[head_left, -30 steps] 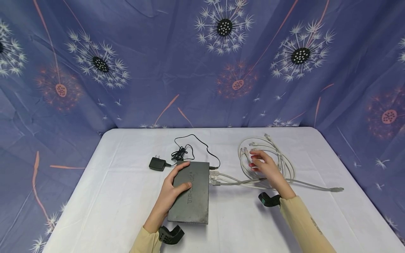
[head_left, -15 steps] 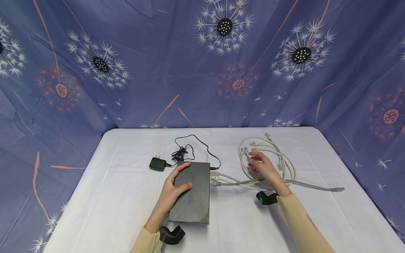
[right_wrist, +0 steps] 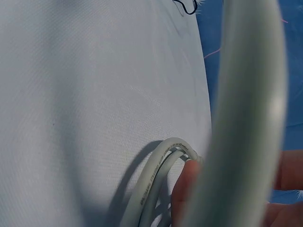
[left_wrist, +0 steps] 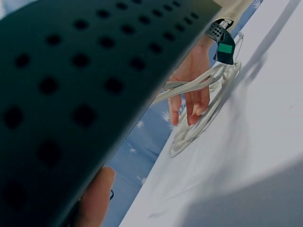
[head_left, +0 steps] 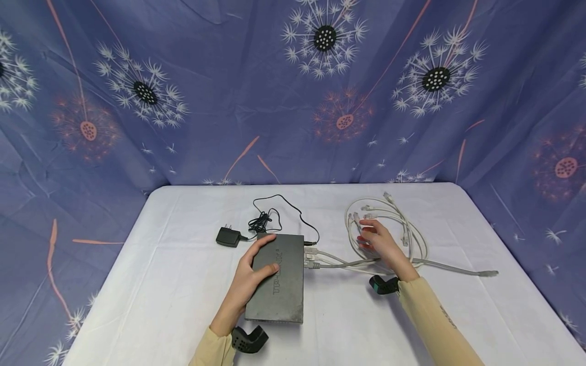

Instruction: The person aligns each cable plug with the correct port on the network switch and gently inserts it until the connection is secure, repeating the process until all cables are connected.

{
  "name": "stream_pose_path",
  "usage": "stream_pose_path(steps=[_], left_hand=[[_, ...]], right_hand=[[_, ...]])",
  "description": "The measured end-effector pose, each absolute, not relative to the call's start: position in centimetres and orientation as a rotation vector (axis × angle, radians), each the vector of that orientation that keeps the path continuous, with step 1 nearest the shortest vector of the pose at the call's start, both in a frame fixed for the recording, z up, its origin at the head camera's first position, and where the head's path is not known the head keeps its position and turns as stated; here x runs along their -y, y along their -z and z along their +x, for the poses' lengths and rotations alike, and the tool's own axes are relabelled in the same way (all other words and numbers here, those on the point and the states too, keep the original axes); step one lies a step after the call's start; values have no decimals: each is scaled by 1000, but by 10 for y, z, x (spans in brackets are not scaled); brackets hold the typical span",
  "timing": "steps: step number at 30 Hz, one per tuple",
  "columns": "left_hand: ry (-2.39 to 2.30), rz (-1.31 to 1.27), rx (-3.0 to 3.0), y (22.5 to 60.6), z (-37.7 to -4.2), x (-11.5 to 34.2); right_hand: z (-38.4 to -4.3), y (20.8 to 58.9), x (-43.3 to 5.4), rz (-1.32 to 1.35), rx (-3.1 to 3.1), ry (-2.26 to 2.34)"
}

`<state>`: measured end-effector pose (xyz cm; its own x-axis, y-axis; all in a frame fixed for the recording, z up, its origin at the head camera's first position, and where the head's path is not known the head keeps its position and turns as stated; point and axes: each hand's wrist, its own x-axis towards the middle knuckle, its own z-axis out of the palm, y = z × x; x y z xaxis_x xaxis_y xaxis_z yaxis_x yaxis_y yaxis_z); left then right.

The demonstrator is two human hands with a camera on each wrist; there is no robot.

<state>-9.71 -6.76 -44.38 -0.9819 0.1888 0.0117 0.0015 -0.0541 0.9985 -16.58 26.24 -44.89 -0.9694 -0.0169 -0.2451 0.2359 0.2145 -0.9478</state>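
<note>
Clasping a black box (head_left: 289,300), cables (head_left: 340,266) plugged in, the left hand (head_left: 246,279) faces a loose-fingered right hand (head_left: 386,246) near unplugged connectors (head_left: 356,217).

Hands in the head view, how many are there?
2: the left hand grips the black box, and the right hand is by the coiled cables.

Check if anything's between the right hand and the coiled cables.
Partly: a grey cable from the black box crosses under the right hand, near the wrist side. The fingers reach beyond it; nothing visible stands between them and the coiled cables.
</note>
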Motion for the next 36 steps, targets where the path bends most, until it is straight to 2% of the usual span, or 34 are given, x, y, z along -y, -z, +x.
stream_pose_path(steps=[19,36], left_hand=[[-2184,204,-2072,446,-96,67],[-2189,180,-2075,446,-97,69]], right_hand=[[-166,448,-262,194,-2310,1902],[-158,425,-254,194,-2497,1853]])
